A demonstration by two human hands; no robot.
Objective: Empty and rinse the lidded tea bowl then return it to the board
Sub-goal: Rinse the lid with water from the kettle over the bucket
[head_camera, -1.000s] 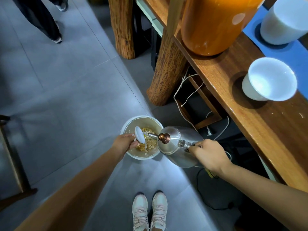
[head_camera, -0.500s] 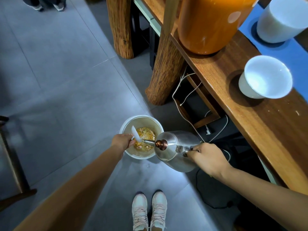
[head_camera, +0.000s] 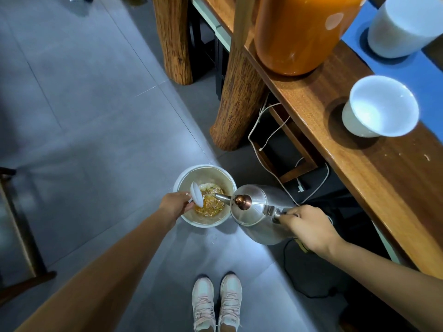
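My left hand [head_camera: 176,204] pinches the small white lid [head_camera: 197,194] of the tea bowl, held on edge over a round waste bucket [head_camera: 183,179] on the floor. Wet tea leaves and amber liquid lie in the bucket. My right hand [head_camera: 308,230] grips the handle of a steel kettle [head_camera: 257,212] with a copper knob, tilted so its spout points at the lid. The white tea bowl [head_camera: 380,105] stands open and without its lid on the wooden table [head_camera: 359,159] at the right.
A big orange jar [head_camera: 299,32] and a white cylinder [head_camera: 405,25] on a blue mat stand on the table. Thick wooden table legs [head_camera: 236,97] and white cables lie behind the bucket. My shoes [head_camera: 217,305] are below. A chair frame [head_camera: 21,236] is at the left.
The lid in my left hand has turned from showing its face to standing on edge. The kettle has shifted a little, spout still over the bucket. A passer-by's feet have left the top edge.
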